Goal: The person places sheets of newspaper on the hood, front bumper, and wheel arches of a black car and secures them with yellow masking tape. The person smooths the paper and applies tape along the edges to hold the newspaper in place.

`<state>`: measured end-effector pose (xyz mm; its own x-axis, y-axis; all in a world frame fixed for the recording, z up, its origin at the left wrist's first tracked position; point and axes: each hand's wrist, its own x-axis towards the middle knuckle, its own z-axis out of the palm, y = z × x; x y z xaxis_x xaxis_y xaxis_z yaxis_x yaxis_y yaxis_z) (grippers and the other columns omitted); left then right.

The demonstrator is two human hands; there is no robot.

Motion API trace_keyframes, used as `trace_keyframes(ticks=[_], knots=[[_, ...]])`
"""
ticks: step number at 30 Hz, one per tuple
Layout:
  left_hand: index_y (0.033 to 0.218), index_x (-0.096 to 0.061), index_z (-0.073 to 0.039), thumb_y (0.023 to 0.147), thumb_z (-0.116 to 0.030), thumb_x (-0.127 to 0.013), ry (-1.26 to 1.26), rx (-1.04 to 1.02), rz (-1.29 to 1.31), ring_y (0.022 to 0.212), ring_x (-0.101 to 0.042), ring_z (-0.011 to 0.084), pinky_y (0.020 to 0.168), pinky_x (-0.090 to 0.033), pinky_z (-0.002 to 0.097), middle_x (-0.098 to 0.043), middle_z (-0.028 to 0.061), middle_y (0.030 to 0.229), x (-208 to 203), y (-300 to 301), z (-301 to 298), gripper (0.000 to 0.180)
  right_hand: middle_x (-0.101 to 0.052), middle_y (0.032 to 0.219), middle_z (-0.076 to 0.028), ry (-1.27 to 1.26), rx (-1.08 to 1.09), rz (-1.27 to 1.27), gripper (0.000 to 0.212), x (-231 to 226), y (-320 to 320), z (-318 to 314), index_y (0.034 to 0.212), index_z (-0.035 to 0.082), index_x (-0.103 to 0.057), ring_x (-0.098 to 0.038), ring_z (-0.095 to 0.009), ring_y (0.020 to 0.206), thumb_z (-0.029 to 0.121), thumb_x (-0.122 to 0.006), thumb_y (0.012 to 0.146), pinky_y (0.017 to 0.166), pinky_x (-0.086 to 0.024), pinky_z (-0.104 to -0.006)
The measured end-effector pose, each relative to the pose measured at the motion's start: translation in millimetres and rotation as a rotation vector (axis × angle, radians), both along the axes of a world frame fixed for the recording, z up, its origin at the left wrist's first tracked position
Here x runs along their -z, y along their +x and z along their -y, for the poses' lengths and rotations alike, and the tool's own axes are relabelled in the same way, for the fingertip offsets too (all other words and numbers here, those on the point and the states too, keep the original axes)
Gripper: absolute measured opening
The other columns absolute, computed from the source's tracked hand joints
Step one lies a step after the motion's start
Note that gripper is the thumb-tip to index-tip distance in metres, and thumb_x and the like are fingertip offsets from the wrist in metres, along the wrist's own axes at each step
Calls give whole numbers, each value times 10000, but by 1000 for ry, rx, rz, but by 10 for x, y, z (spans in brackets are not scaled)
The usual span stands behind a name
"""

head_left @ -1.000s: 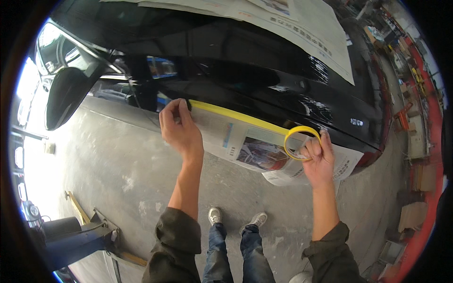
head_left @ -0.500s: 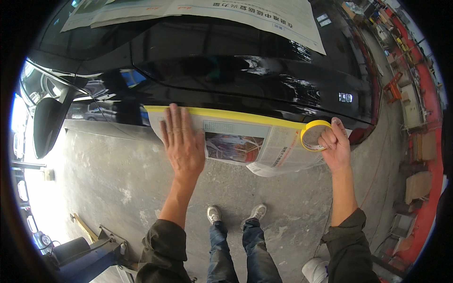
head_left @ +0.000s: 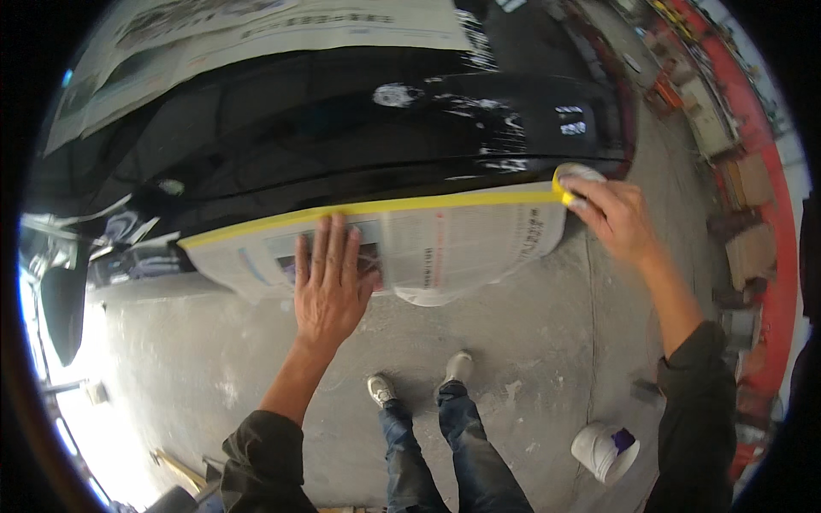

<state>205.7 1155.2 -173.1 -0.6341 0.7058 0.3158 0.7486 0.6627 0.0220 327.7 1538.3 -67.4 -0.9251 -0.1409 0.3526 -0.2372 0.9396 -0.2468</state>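
A sheet of newspaper (head_left: pixel 470 244) hangs along the side of a glossy black car (head_left: pixel 308 145), its upper edge held by a long strip of yellow masking tape (head_left: pixel 410 203). My left hand (head_left: pixel 327 291) lies flat on the paper with fingers stretched, the fingertips just at the strip. At the right end of the strip, my right hand (head_left: pixel 617 215) grips the roll of yellow masking tape (head_left: pixel 562 185). The roll stays joined to the strip, close against the car body. Motion slightly smears this hand.
More newspaper (head_left: pixel 291 41) covers the car farther up. A side mirror (head_left: pixel 64 312) juts out at the left. On the concrete floor (head_left: pixel 505 350) stands a white bucket (head_left: pixel 593 446) with something purple at its rim. Cluttered shelving (head_left: pixel 748 256) lines the right side.
My right hand has carried the tape roll rightward along the paper's top edge, lengthening the strip. My left hand has slid right along the sheet. The view has shifted right, bringing the bucket in.
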Motion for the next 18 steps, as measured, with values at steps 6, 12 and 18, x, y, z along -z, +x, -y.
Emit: trace_keyframes(ticks=[6,12,18], knots=[[1510,-444,-52,905,-415,-676,-93,328,25,1522,-285,229,1255,-238,415,-332,92,1634,-91,284,-921,743,-739,1020,-120,123,344,213,234,89,218,-363,1179,129,-682,-695,-351,743,242,-627,983,661,-532,-415],[1480,-466,-13,895,-400,-684,-67,462,60,1510,-302,223,1252,-250,388,-366,110,1609,-119,510,-1827,734,-689,706,-118,-20,519,290,268,126,-10,-325,914,85,-750,-683,-331,687,347,-697,924,624,-520,-413],[1493,-449,-1,911,-448,-652,-127,437,14,1525,-268,240,1258,-240,400,-348,120,1618,-111,645,-2093,761,-716,714,-126,-18,500,297,295,160,-130,-293,824,82,-779,-714,-323,711,367,-733,883,671,-567,-421]])
